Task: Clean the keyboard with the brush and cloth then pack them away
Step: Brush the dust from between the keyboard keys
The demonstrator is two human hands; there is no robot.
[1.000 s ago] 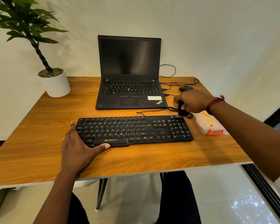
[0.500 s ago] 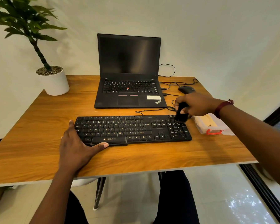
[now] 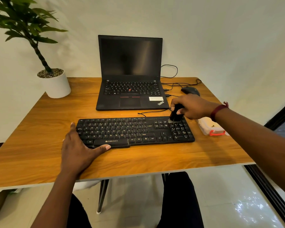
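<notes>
A black keyboard [image 3: 135, 130] lies across the middle of the wooden table [image 3: 39, 129]. My left hand [image 3: 77, 152] rests flat on the table against the keyboard's front left corner, thumb stretched along its front edge. My right hand [image 3: 190, 106] grips a black brush [image 3: 175, 114] and holds it upright, bristles down on the top of the number pad at the keyboard's far right. A clear plastic box with an orange latch [image 3: 211, 127] sits to the right of the keyboard; something pale lies inside it. I cannot pick out the cloth.
An open black laptop [image 3: 130, 76] stands behind the keyboard. A black mouse [image 3: 190, 91] and cables lie at the back right. A potted plant in a white pot [image 3: 55, 84] occupies the back left corner. The table's right edge runs close to the plastic box.
My right hand has carried the brush from behind the keyboard down and left onto the number pad. My left hand has stayed at the keyboard's front left corner.
</notes>
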